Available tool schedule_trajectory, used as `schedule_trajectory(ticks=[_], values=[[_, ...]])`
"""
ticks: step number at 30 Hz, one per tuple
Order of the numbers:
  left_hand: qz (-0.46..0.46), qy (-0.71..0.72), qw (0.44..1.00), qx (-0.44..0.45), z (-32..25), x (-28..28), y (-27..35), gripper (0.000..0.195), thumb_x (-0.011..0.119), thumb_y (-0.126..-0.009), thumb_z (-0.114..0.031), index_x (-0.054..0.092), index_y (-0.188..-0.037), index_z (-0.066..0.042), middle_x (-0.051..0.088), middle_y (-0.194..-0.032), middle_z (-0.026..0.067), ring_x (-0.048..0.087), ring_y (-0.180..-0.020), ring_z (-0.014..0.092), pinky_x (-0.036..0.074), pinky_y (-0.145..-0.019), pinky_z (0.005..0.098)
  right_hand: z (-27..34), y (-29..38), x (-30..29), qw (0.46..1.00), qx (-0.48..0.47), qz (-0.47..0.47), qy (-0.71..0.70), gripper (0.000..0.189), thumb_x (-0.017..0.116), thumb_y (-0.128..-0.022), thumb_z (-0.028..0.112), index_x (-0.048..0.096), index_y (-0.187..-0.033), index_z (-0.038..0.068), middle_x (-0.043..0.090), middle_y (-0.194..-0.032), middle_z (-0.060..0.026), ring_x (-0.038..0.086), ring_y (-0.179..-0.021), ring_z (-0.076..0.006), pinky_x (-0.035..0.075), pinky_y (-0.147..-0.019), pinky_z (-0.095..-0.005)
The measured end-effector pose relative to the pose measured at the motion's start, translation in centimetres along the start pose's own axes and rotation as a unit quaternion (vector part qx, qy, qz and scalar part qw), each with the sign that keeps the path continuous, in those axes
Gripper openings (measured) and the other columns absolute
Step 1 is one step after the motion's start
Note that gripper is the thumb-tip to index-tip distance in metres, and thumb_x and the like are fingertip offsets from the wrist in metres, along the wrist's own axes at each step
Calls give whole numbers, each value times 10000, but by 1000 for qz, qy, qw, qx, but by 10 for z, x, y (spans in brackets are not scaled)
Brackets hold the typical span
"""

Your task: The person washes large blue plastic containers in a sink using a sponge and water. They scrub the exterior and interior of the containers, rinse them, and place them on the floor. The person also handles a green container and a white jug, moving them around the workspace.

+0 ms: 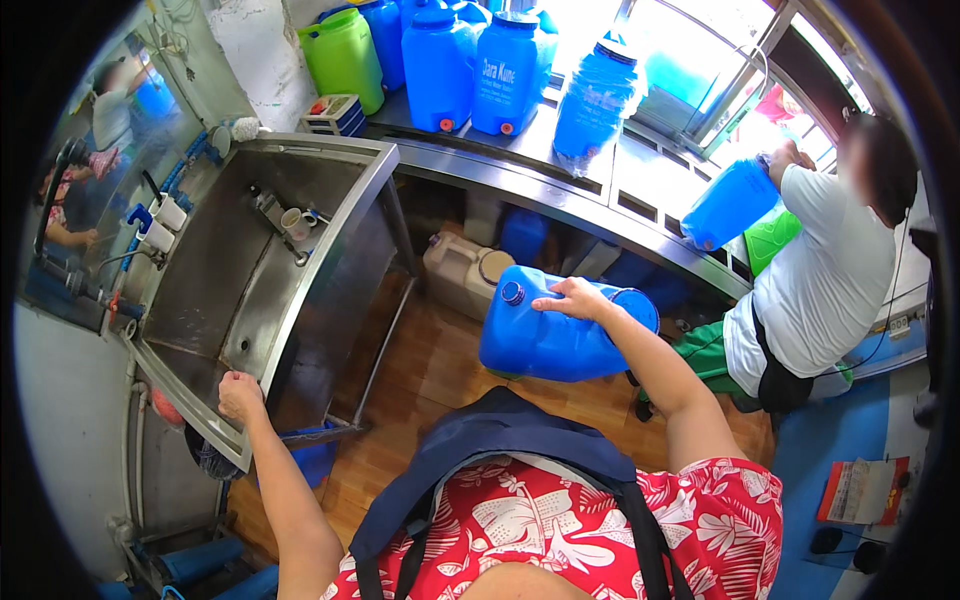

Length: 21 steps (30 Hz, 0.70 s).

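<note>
My right hand [576, 300] is wrapped around the moulded handle of a blue plastic water container [551, 349]. The container lies on its side, with a small dark cap [512, 293] at one end and a wide round lid [637, 307] at the other. Over the near end of a stainless steel sink [324, 279] is my left hand [240, 397], its fingers curled in with nothing visible in them. Inside the basin, a mug [297, 223] sits beside a brush-like tool [279, 234] and a small bottle [262, 199].
Several blue containers [435, 75] and a green one [345, 64] stand on the steel counter [517, 176]. To the right, a co-worker [832, 277] in white holds another blue container [731, 202]. A beige jug [454, 270] stands under the counter. Blue rollers [202, 556] are at lower left.
</note>
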<state>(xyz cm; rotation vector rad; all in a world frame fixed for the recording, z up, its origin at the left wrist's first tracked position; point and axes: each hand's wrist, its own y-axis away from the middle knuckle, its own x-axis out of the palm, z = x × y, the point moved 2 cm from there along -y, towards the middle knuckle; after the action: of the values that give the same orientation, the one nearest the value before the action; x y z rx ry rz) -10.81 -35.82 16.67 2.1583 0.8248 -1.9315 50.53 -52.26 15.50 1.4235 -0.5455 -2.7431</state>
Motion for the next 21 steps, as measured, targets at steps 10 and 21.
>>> schedule_trajectory(ticks=[10,21], values=[[9,-4,1000,-4,0,-1,-1,200,554,-817,-250,721,-868,-150,710,-894,116,673,-857,322,463,-818,439,-7,-22,-34,928,112,299,-192,434,645,-873,422,661,-1075,38,687,-872,-112,678,-691,-200,549,-658,-344],[0,10,1000,15,3,-3,0,200,535,-821,-245,696,-843,-127,700,-886,134,663,-856,344,487,-776,454,7,-20,-30,921,111,283,-244,342,731,-836,323,657,-966,15,661,-771,-102,659,-625,-180,544,-587,-307]])
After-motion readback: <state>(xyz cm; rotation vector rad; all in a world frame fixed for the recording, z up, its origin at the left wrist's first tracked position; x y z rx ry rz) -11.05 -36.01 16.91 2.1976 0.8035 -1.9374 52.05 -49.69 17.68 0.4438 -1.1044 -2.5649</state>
